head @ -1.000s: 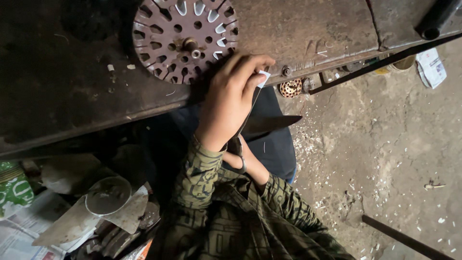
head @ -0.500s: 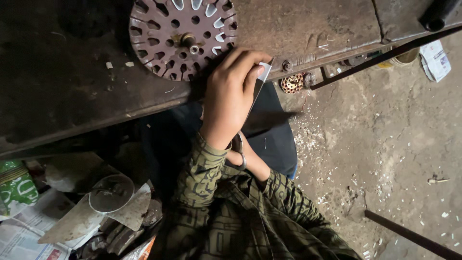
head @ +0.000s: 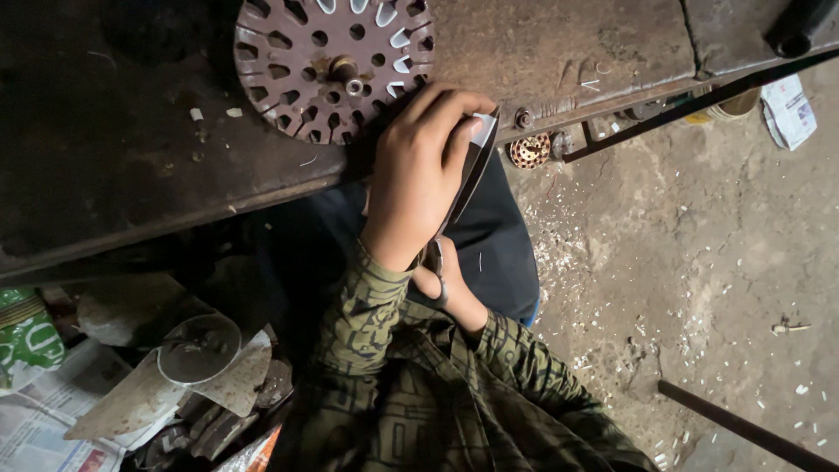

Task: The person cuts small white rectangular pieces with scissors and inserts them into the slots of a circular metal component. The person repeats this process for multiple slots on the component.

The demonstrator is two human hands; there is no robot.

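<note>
Left hand [head: 419, 175]: my fingers pinch a white paper strip [head: 481, 129] beside the slotted disc [head: 335, 65], keeping it steady for the blades.
Right hand [head: 446, 288]: closed on the scissors [head: 463, 188] below the surface [head: 131, 149].

The right hand [head: 446, 293] is mostly hidden, perhaps gripping scissors [head: 463, 188].

A small white paper strip [head: 481, 129] is seen pinched upright just beside the slotted brown metal disc [head: 336, 65], with dark scissors [head: 461, 188] slanting below it.
</note>
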